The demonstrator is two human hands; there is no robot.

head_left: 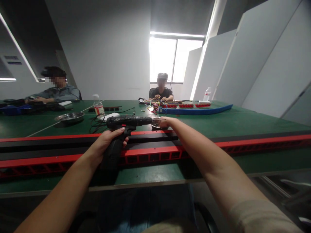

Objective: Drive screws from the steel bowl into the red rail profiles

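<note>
My left hand is wrapped round the handle of a black cordless drill, which has a small red switch on its side. The drill lies level, its long thin bit pointing right and crossing in front of my right wrist. My right hand reaches down into a small metal bowl beyond the drill's tip. Its fingers are mostly hidden, and the bowl's small contents are too blurred to name. Below both hands, long red and black slotted rails run across the table.
A wide steel dish and a red-labelled bottle stand at left, near cables and a white box. A long blue strip, coloured wires and another bottle lie farther back. Two people sit across the green table.
</note>
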